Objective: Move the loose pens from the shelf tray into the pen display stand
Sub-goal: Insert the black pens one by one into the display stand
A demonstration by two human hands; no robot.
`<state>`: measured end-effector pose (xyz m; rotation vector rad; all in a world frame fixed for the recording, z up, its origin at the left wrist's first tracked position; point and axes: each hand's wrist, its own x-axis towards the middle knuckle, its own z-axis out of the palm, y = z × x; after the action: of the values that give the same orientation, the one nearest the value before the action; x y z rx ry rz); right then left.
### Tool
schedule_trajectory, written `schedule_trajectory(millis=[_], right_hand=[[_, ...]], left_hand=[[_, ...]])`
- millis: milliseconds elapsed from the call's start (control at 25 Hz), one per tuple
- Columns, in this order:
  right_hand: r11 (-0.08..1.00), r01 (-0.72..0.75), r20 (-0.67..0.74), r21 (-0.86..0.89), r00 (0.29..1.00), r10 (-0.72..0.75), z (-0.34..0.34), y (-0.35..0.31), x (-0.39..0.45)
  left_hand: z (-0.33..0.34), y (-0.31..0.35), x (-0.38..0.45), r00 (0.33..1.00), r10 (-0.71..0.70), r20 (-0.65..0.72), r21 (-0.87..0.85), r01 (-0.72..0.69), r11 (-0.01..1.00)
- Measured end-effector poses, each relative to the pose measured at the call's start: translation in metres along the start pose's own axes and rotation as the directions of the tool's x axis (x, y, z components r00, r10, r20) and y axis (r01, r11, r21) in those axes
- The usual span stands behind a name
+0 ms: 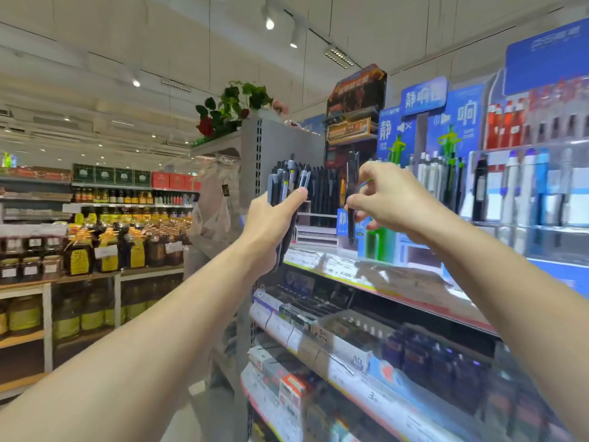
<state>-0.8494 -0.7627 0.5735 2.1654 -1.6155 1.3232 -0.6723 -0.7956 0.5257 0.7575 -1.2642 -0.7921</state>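
Observation:
My left hand (271, 224) is raised in front of the shelf and grips a bundle of dark pens (288, 183), held upright with their clips at the top. To its right, my right hand (385, 202) pinches a single black pen (351, 199) between thumb and fingers, upright, its tip hanging just above the top shelf. Right behind both hands stands the pen display stand (322, 199), with a row of black pens in it. The shelf tray is not something I can make out.
More pen displays in clear holders (522, 193) and blue cards (424, 97) fill the top shelf to the right. Stationery boxes (350, 339) line the lower shelves. To the left, an aisle and wooden racks of bottles (105, 244).

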Motion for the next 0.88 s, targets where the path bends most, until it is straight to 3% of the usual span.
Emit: schedule_trajectory(millis=[160, 400, 640, 880], right_hand=[[0.997, -0.031, -0.040, -0.074, 0.999, 0.028, 0.030, 0.007, 0.043], [0.982, -0.164, -0.254, -0.093, 0.957, 0.136, 0.078, 0.014, 0.119], [0.945, -0.316, -0.361, -0.087, 0.894, 0.265, 0.120, 0.028, 0.179], [0.919, -0.355, -0.418, -0.173, 0.871, 0.258, 0.131, 0.046, 0.205]], left_hand=[[-0.006, -0.036, 0.064, 0.998, -0.001, 0.061, -0.059, 0.004, 0.998], [-0.019, -0.072, 0.180, 0.978, 0.013, 0.207, -0.166, 0.022, 0.986], [-0.019, -0.080, 0.249, 0.888, 0.095, 0.449, -0.224, 0.009, 0.975], [0.000, -0.089, 0.285, 0.816, 0.131, 0.564, -0.296, 0.052, 0.954]])
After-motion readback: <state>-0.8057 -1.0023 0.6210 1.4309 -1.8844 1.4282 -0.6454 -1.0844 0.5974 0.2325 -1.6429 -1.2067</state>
